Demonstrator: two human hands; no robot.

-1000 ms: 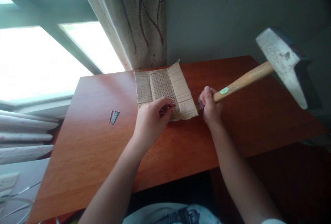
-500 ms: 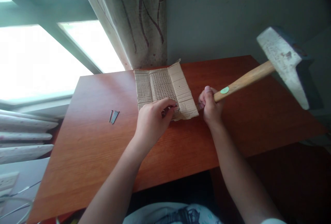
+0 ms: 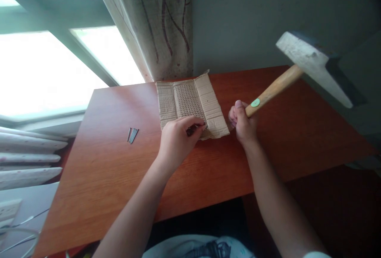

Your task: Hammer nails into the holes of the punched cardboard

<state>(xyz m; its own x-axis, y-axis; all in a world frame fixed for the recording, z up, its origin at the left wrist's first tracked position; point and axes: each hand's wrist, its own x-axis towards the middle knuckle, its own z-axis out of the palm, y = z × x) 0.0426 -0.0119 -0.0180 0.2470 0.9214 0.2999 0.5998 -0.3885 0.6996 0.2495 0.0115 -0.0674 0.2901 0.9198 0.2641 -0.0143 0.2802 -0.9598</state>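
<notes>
A flattened piece of cardboard (image 3: 212, 109) lies on the reddish wooden table (image 3: 119, 178), its middle strip dotted with rows of nail heads. My left hand (image 3: 177, 139) pinches a nail (image 3: 196, 128) at the cardboard's near edge, fingers closed round it. My right hand (image 3: 243, 123) grips the end of a wooden-handled hammer (image 3: 309, 65), whose worn grey head is raised up and to the right, above the table.
A small bunch of loose nails (image 3: 132, 135) lies on the table to the left of the cardboard. A patterned curtain (image 3: 162, 20) and a bright window (image 3: 44, 67) stand behind. White slats (image 3: 26, 158) and cables sit at the lower left.
The hammer head has swung upward and a little to the left, its handle now steeper. My left hand stays on the nail at the cardboard's edge.
</notes>
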